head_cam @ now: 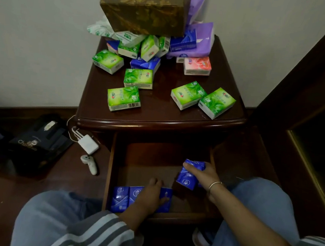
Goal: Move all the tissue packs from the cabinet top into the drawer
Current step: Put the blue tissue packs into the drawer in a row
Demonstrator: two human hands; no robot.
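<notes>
The dark wooden cabinet top (159, 110) carries several green tissue packs (124, 98), a blue one (145, 64) and a pink one (197, 65). Below it the drawer (111, 173) stands pulled out. A row of blue tissue packs (119, 198) lies at its front. My left hand (148, 196) rests on that row, fingers laid over the packs. My right hand (204, 174) grips blue tissue packs (189, 177) over the right part of the drawer.
A gold-patterned tissue box (145, 8) and purple tissue bags (202, 39) pile up at the cabinet's back by the wall. On the floor to the left lie a white charger (88, 144), a white controller (90, 164) and a dark bag (36, 146). Dark furniture (307, 117) stands to the right.
</notes>
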